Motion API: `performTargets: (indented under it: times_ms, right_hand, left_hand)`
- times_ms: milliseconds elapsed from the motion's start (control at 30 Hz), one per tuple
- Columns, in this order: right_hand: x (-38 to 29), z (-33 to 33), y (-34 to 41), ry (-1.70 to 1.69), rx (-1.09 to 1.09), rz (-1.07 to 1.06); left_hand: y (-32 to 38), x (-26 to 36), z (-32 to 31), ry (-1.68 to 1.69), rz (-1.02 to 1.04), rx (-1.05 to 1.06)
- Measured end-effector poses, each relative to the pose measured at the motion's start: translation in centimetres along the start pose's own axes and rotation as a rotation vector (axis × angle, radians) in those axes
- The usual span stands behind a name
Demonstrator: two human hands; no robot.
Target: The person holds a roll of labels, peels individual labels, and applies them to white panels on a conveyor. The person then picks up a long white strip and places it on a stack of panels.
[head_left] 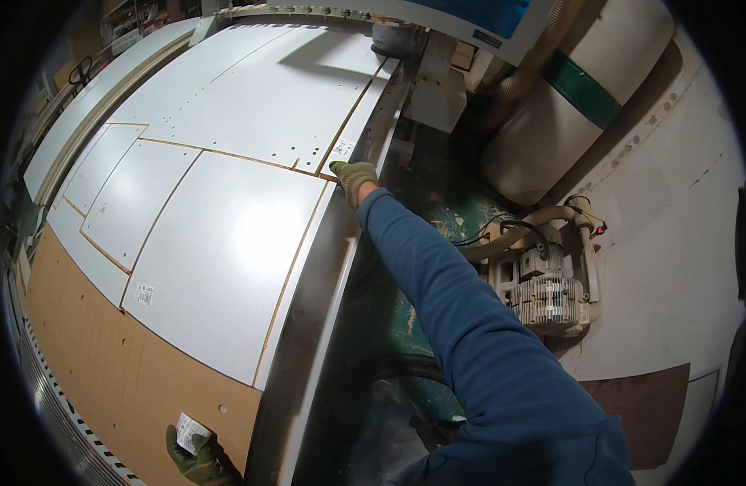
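Both my hands wear green knit work gloves. My right hand (pixel 353 180), at the end of a blue sleeve, reaches out to the edge of the cut white panels, at a narrow strip beside a printed label (pixel 343 147); whether its fingers grip the strip cannot be told. My left hand (pixel 197 455) is low over the brown board (pixel 136 376) and holds a small stack of printed white labels (pixel 191 432). Between them lies a large white panel (pixel 227 255) with a label (pixel 144 294) near its lower left corner. Brown-edged cuts separate the panels, and some have drilled holes.
A machine gantry with a spindle head (pixel 397 37) spans the far end of the bed. A metal rail (pixel 324 291) edges the bed. On the right are a motor pump (pixel 546 297) with hoses and a large dust bag (pixel 567 115). More stacked boards (pixel 106 109) lie at the left.
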State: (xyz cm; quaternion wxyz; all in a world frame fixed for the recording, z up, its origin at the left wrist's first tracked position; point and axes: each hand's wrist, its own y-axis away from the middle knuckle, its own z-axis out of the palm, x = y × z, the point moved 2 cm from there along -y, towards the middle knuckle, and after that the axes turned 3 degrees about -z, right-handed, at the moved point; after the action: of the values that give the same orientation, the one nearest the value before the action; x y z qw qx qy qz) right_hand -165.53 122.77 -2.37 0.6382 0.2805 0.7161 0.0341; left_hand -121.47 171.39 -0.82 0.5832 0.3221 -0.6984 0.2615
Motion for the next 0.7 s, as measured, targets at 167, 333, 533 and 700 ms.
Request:
performTargets:
  times_ms: [167, 333, 533, 700]
  right_hand:
    - [0.1, 0.2, -0.1, -0.041, 0.048, -0.010]
    - [-0.1, 0.2, 0.1, -0.010, 0.026, 0.005]
    - [0.0, 0.0, -0.9, 0.014, 0.045, 0.002]
    - [0.2, 0.5, -1.3, 0.021, 0.036, 0.006]
  left_hand:
    - [0.6, 1.3, 0.7, 0.037, -0.050, -0.003]
    - [0.6, 1.5, 0.6, 0.015, -0.094, 0.016]
    - [0.6, 1.6, 0.7, 0.075, -0.089, -0.011]
    - [-0.5, -0.8, -0.3, 0.026, 0.045, 0.000]
